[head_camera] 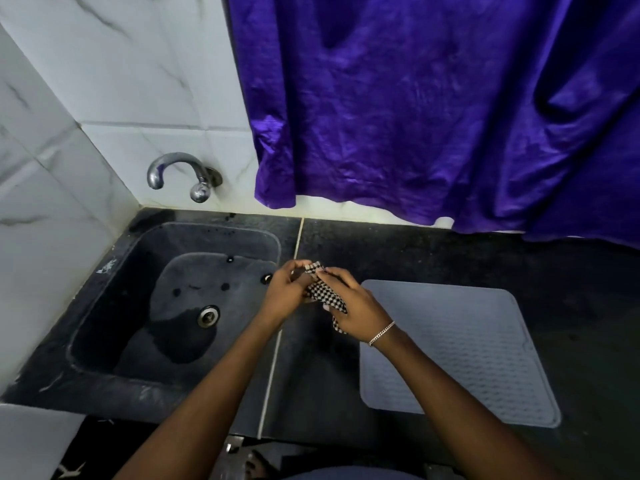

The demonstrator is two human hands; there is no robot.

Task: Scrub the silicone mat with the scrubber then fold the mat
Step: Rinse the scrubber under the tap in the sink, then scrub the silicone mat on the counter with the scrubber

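A grey ribbed silicone mat [460,355] lies flat on the black counter to the right of the sink. The scrubber [323,292] is a black-and-white checked cloth pad. Both hands hold it just above the counter between the sink and the mat's left edge. My left hand [287,292] pinches its upper end with the fingertips. My right hand [353,306], with a silver bracelet at the wrist, wraps its lower part, and a corner hangs below the palm. Neither hand touches the mat.
A dark stone sink [104,306] with a metal drain [209,315] and some water sits at the left. A chrome tap [180,171] juts from the white marble-tiled wall. A purple curtain [433,109] hangs over the counter's [571,271] back edge.
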